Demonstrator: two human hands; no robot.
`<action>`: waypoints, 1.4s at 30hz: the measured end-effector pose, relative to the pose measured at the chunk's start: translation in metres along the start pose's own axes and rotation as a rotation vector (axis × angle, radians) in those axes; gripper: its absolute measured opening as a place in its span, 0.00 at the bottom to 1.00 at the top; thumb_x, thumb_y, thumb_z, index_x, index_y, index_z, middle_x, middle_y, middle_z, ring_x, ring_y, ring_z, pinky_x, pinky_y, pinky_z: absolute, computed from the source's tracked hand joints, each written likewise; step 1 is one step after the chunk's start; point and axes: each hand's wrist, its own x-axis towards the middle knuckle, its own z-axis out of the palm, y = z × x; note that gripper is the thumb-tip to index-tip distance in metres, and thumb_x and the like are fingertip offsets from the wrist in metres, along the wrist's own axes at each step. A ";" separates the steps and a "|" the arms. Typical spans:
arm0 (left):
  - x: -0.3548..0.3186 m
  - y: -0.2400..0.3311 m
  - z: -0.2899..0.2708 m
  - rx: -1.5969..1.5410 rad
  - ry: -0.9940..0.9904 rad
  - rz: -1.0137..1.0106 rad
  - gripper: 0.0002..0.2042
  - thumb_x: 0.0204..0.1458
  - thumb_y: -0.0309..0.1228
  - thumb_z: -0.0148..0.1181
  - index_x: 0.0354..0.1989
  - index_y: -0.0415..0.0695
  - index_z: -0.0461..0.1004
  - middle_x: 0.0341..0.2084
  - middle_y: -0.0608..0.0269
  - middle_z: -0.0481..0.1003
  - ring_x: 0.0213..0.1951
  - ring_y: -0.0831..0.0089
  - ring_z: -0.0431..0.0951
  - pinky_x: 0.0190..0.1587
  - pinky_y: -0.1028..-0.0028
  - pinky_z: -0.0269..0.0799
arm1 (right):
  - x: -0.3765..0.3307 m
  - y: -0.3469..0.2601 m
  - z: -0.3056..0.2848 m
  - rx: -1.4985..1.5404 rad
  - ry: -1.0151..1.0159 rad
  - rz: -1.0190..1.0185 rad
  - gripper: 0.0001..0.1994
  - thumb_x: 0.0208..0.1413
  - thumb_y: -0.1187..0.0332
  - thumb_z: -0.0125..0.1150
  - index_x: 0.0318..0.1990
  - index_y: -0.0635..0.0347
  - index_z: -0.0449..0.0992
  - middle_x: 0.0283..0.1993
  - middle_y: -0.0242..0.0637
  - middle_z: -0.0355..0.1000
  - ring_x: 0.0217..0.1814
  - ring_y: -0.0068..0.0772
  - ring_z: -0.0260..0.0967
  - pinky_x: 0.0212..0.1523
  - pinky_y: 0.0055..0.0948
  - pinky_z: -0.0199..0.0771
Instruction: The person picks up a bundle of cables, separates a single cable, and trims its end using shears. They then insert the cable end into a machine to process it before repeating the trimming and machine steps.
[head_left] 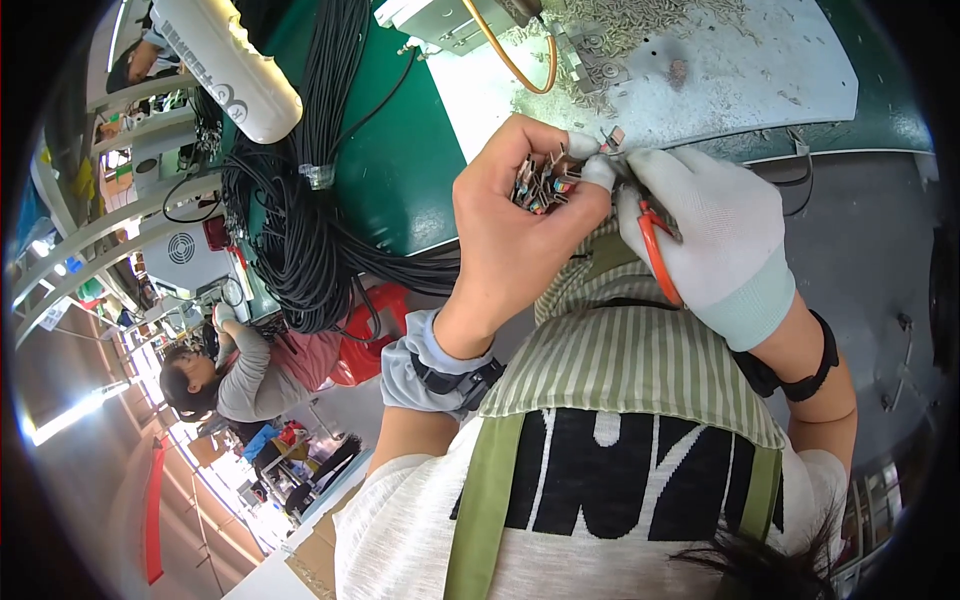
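a bundle of small wire ends (pixel 543 185) with coloured tips is sitting in the bare left hand (pixel 510 215), whose fingers are closing tightly around it, above the edge of the green bench (pixel 400 170). the gloved right hand (pixel 700 235) is pinching one wire tip at the bundle's top while gripping orange-handled cutters (pixel 655 250) against its palm. black cables (pixel 310 230) are hanging over the bench at the left. a white cylinder with dark lettering (pixel 235 65) is lying at the upper left.
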 end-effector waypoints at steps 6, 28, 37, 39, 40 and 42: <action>0.014 -0.009 -0.007 -0.090 -0.048 -0.161 0.06 0.45 0.20 0.62 0.31 0.38 0.71 0.20 0.72 0.70 0.23 0.89 0.66 0.26 0.85 0.62 | -0.003 0.013 -0.002 0.353 -0.132 0.132 0.05 0.52 0.71 0.59 0.32 0.62 0.72 0.18 0.43 0.64 0.18 0.44 0.63 0.22 0.32 0.63; 0.092 -0.014 -0.025 -0.225 -0.332 -0.316 0.03 0.46 0.25 0.60 0.24 0.42 0.72 0.13 0.73 0.66 0.14 0.86 0.62 0.16 0.82 0.55 | 0.106 0.045 -0.029 0.950 -0.610 0.644 0.13 0.55 0.65 0.61 0.27 0.67 0.71 0.16 0.35 0.68 0.14 0.24 0.68 0.13 0.24 0.65; 0.086 -0.004 -0.022 -0.183 -0.269 -0.333 0.05 0.46 0.27 0.63 0.27 0.41 0.74 0.16 0.75 0.68 0.17 0.87 0.63 0.19 0.81 0.58 | 0.103 0.057 -0.024 1.031 -0.621 0.593 0.11 0.55 0.67 0.61 0.28 0.67 0.72 0.16 0.36 0.69 0.14 0.24 0.68 0.13 0.23 0.66; 0.085 -0.006 -0.019 -0.223 -0.269 -0.274 0.05 0.46 0.27 0.64 0.27 0.41 0.74 0.17 0.75 0.69 0.18 0.87 0.63 0.20 0.82 0.58 | 0.101 0.060 -0.022 1.086 -0.598 0.573 0.11 0.55 0.67 0.61 0.28 0.67 0.72 0.17 0.36 0.70 0.14 0.24 0.69 0.13 0.23 0.66; 0.086 -0.007 -0.019 -0.243 -0.268 -0.243 0.05 0.46 0.27 0.64 0.27 0.41 0.74 0.17 0.75 0.69 0.19 0.87 0.64 0.21 0.82 0.58 | 0.101 0.061 -0.022 1.085 -0.599 0.570 0.11 0.55 0.67 0.61 0.28 0.67 0.72 0.17 0.36 0.70 0.14 0.24 0.69 0.13 0.23 0.66; 0.088 -0.010 -0.021 -0.239 -0.295 -0.230 0.06 0.47 0.27 0.64 0.27 0.41 0.74 0.18 0.74 0.69 0.19 0.87 0.64 0.21 0.82 0.58 | 0.099 0.062 -0.023 1.081 -0.586 0.518 0.11 0.55 0.67 0.61 0.28 0.68 0.72 0.17 0.37 0.70 0.14 0.24 0.69 0.13 0.23 0.66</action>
